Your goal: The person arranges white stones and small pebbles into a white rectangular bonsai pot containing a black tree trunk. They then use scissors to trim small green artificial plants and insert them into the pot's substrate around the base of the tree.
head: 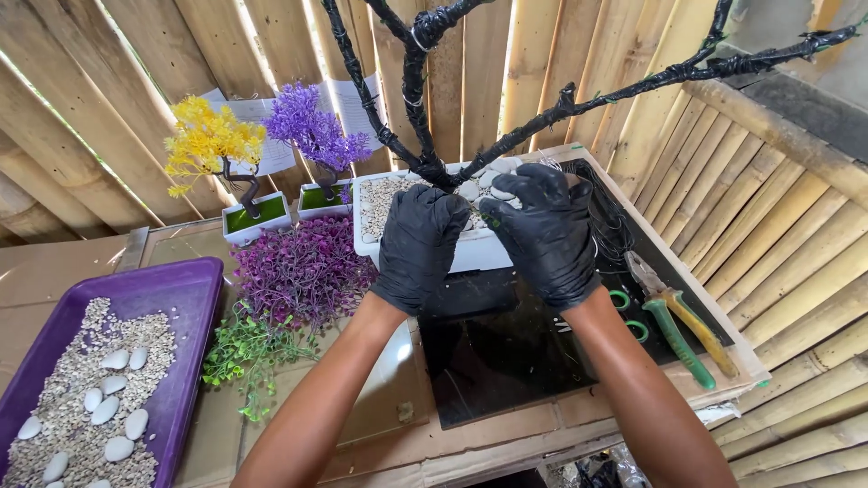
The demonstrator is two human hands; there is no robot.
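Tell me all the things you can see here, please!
White planter: one, holds gravel and pale stones, centre.
Bare tree: one, black-wrapped, standing in the planter.
Small trees: two, yellow and purple, in white pots, behind.
Loose foliage: purple and green, on the table.
Purple tray: one, gravel and white stones, left.
Pliers: one, green and yellow handles, right.
Left hand, right hand: black gloves, at the planter's front edge.
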